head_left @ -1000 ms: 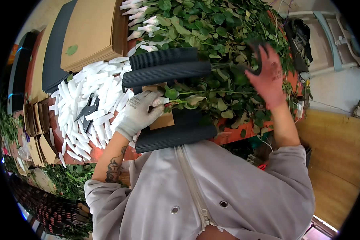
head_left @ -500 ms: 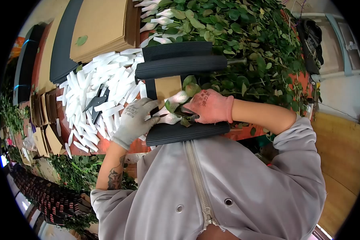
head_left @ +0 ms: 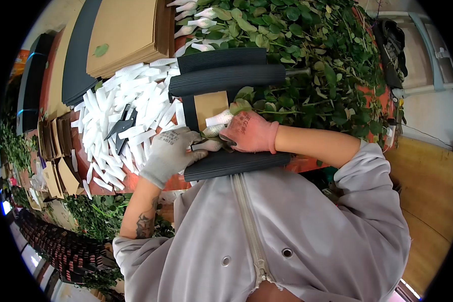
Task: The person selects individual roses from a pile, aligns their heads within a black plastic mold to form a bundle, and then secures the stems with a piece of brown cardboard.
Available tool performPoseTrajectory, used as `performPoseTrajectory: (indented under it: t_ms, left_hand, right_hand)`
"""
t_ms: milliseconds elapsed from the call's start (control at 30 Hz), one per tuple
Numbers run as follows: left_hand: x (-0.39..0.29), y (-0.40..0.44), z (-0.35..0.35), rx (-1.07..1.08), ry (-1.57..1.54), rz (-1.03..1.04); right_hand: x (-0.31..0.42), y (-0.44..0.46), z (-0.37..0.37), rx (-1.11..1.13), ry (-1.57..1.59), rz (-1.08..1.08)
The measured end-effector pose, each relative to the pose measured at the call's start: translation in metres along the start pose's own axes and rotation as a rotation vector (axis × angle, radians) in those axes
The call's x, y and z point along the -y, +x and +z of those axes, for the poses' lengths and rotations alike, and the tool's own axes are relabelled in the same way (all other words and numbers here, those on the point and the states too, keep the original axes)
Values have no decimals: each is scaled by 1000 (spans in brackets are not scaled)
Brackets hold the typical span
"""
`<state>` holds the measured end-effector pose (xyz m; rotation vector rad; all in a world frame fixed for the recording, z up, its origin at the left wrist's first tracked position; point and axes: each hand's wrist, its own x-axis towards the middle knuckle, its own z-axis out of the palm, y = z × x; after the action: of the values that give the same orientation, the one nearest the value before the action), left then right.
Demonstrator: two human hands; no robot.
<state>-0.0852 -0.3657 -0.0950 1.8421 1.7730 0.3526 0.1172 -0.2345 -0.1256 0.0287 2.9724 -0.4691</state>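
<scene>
My left hand [head_left: 172, 155], in a pale grey glove, has its thumb and fingers closed around the end of a rosebud in a white foam net sleeve [head_left: 209, 145]. My right hand [head_left: 250, 132], in a red glove, is curled around the leafy stem side of the sleeved roses; its fingertips are partly hidden. Another sleeved bud [head_left: 218, 119] lies just above, beside a brown cardboard piece [head_left: 210, 106]. These rest on a black mat between dark ribbed rolls, one nearest my body [head_left: 236, 165] and another behind [head_left: 226, 80].
Loose white foam sleeves [head_left: 136, 100] are heaped at left, with a black tool [head_left: 122, 128] on them. Stacked cardboard sheets [head_left: 128, 30] stand behind. Leafy rose stems [head_left: 327, 60] cover the right side of the red table. More sleeved buds [head_left: 202, 23] lie at the back.
My right hand has shifted left and slightly up, closing over the stem end of the sleeved roses. My left hand stays nearly in place, with the lower sleeve tip between its fingers.
</scene>
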Motion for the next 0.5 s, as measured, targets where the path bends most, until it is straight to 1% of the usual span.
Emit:
performPoseTrajectory:
  t_ms: [67,100,167,233,267,333,400,433,467,500]
  left_hand:
    - [4,5,2,162,37,-4]
    - [9,6,8,161,38,-2]
    - [23,4,19,89,42,198]
    - [28,1,14,89,-11,214]
    - [31,0,11,88,-66,225]
    - [43,-12,1,86,-63,254]
    - [55,-29,-19,162,116,-38]
    - [52,-35,-26,73,174,-85]
    - [48,-40,-36,-27,230,-142]
    - [34,-35,-47,-31,234,-167]
  right_hand:
    - [0,1,1,-5,17,-2]
    - [-1,1,1,-9,37,2]
    - [0,2,1,4,69,27]
    - [-1,3,4,8,106,65]
    - [-2,2,10,-36,114,53]
    - [-4,2,13,-93,126,65]
    - [-5,3,8,71,100,55]
    - [-4,5,3,127,98,66]
    - [-4,6,1,122,98,62]
    - [-4,7,-1,157,111,71]
